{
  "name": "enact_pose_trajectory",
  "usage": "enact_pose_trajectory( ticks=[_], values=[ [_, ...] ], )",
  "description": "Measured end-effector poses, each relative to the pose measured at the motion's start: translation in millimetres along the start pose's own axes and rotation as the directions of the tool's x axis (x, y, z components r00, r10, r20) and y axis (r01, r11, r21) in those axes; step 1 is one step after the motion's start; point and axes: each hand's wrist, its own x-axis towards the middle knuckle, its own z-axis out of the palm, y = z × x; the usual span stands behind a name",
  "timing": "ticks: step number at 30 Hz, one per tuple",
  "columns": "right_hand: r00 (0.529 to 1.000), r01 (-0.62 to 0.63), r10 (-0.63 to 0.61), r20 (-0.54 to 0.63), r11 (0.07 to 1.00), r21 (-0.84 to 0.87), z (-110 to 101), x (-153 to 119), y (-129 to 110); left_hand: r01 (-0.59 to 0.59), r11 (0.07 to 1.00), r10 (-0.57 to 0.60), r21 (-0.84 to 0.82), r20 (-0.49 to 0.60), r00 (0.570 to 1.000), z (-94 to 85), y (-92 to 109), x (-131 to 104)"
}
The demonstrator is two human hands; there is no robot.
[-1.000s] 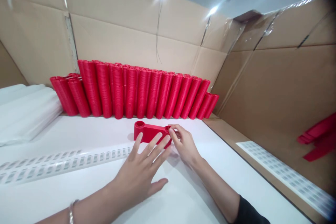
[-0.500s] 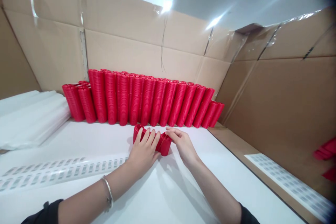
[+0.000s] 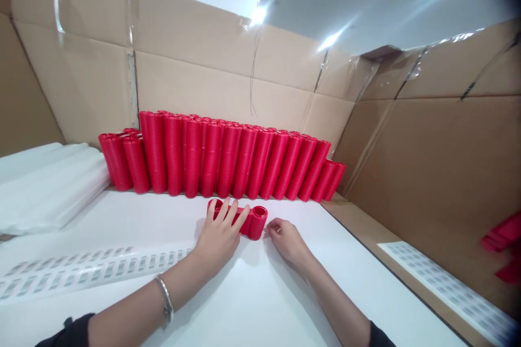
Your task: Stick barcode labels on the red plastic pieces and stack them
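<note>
Red ribbed cylindrical stacks (image 3: 211, 160): plastic look, finely ridged, slight sheen | red double-ended piece with round hollow ends (image 3: 257, 223): plastic look, glossy | white desk (image 3: 252, 287): smooth, softly reflective | brown cardboard walls (image 3: 195, 76): matt, clear tape shiny | silver-coloured bangle (image 3: 165, 299): polished, metallic | black sleeves (image 3: 77, 332): matt cloth

A silvery, shiny bracelet (image 3: 165, 299), a narrow rounded band, circles the wrist above the left hand (image 3: 217, 236). Black fabric shows at the left sleeve (image 3: 67, 332), its edge bearing a small dark nub (image 3: 68, 322), and at the right sleeve (image 3: 379, 336).
</note>
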Motion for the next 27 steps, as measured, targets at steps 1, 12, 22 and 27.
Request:
enact_pose_trajectory(
  ticks=[1, 12, 22, 27],
  values=[
    [0.997, 0.065, -0.064, -0.032, 0.997, 0.028, -1, 0, -4, 0.001, 1.000, -0.001, -0.001, -0.006, 1.000, 0.1, 0, 0],
    [0.949, 0.257, -0.281, 0.146, 0.953, 0.160, 7, 1, -33, 0.003, 0.979, 0.039, -0.205, 0.202, 0.979, -18.6, -45, 20],
    [0.938, 0.301, -0.320, 0.136, 0.942, 0.147, 1, 5, -28, 0.037, 0.921, 0.093, -0.388, 0.313, 0.945, -27.6, -74, 27],
    [0.933, 0.322, -0.342, 0.109, 0.932, 0.169, 1, 4, -25, -0.369, 0.908, 0.372, -0.199, -0.023, 0.928, -90.7, -43, 27]
  ],
)
